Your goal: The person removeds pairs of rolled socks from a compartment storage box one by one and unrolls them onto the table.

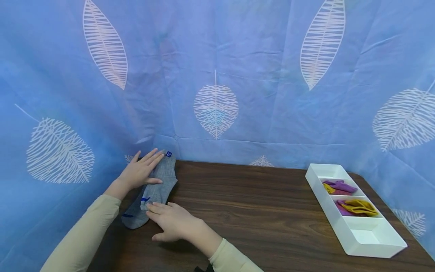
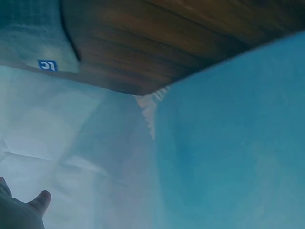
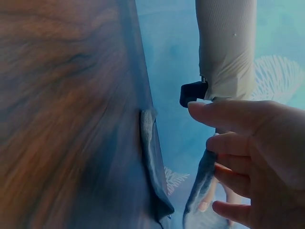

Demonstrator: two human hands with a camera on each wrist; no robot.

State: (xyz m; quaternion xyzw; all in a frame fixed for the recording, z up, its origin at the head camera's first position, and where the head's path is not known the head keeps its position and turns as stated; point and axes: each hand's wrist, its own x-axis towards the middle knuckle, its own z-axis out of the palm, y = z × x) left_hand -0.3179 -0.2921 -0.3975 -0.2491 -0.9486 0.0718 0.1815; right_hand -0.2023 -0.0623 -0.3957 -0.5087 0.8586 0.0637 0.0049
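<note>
A grey sock (image 1: pixel 165 175) with a blue cuff tag stretches away from me at the table's left. Beneath it lies a second grey sock (image 1: pixel 134 220), its toe sticking out toward the lower left. With straight fingers, my left hand (image 1: pixel 138 173) lies over the left side of the upper sock's cuff. My right hand (image 1: pixel 176 222) touches the upper sock's toe with its fingertips, thumb spread apart. In the right wrist view, the upper sock (image 3: pixel 202 179) stands off from the lower sock (image 3: pixel 151 162). The left wrist view shows the tagged cuff (image 2: pixel 35 40).
A white divided box (image 1: pixel 334 223) stands at the right of the brown wooden table (image 1: pixel 251 211). Two of its compartments hold purple and yellow cloth pieces (image 1: pixel 358 207). A blue leaf-print curtain (image 1: pixel 265 113) hangs behind and along both sides.
</note>
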